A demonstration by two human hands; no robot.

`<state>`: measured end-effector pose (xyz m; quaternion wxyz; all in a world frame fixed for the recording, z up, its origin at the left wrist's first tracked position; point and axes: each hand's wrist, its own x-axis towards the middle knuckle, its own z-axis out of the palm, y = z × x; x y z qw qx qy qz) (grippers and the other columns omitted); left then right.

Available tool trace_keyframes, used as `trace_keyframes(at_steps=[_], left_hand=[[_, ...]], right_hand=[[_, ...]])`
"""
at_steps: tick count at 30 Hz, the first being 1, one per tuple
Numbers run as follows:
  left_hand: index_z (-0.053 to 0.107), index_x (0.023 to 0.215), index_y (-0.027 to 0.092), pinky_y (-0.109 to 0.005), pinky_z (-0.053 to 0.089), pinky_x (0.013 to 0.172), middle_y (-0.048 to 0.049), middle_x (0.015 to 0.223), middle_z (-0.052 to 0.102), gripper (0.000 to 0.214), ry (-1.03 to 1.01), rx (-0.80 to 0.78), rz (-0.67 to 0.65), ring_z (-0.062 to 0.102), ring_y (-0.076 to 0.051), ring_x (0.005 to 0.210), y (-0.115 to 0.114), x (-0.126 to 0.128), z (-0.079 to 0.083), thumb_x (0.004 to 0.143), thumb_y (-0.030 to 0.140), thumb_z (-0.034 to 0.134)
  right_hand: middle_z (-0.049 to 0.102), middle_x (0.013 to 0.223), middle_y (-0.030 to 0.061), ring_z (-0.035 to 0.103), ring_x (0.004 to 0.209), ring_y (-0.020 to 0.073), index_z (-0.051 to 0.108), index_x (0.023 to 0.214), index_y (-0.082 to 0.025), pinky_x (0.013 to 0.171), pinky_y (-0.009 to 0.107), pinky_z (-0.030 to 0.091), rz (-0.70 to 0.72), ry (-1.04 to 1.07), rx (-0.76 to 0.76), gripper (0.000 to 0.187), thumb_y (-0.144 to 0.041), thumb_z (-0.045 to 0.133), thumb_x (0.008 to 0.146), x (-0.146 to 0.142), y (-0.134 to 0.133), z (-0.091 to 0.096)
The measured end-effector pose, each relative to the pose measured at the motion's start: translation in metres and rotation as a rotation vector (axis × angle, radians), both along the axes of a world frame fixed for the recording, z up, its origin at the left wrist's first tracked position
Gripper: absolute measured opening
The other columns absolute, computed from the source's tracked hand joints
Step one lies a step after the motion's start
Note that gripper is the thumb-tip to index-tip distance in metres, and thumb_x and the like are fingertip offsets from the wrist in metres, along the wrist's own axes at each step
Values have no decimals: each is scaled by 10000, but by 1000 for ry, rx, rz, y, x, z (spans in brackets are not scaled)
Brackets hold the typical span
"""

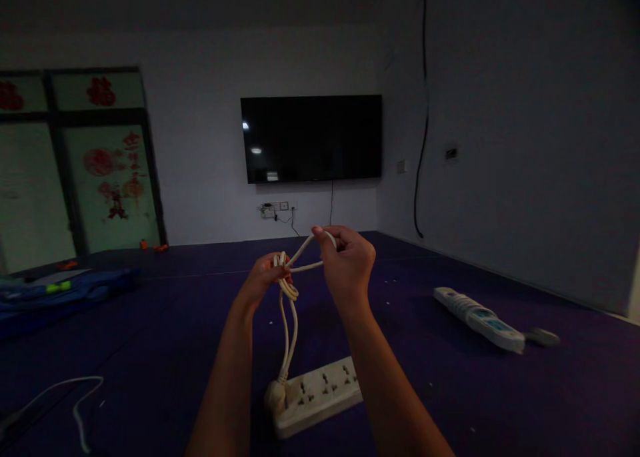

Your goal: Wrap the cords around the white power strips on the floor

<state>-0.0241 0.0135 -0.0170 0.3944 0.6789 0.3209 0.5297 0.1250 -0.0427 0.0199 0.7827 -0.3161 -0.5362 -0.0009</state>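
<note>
left-hand fingers (273, 274) and right-hand fingers (326, 244) pinch white cord (295, 320), right forearm (377, 370) partly hiding power strip (320, 398).

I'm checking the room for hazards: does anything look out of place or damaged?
A black cable dangles down the right wall, its lower end seemingly connected to nothing. White specks also dot the purple surface, like litter.

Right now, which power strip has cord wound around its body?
The far-right power strip; the nearer strip instead has cord rising from its end to the left hand and right hand.
</note>
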Motion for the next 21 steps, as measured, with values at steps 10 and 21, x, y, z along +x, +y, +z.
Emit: trace_keyframes(at_steps=[10, 21], left_hand=[[542, 860, 152, -262, 443, 576, 18, 642, 563, 357, 5, 22, -73, 551, -134, 586, 0, 3, -5, 574, 337, 651], [486, 1075, 182, -294, 469, 712, -7, 847, 603, 634, 137, -16, -149, 600, -146, 747, -7, 0, -2, 519, 222, 788]], right_hand=[[414, 432, -55, 350, 410, 74, 657, 626, -150, 425, 209, 276, 28, 57, -27, 267, -390, 625, 736, 7, 0, 3], [462, 459, -45, 363, 396, 69, 639, 756, -105, 372, 193, 226, 266, 351, -177, 409, -498, 667, 645, 24, 39, -9]])
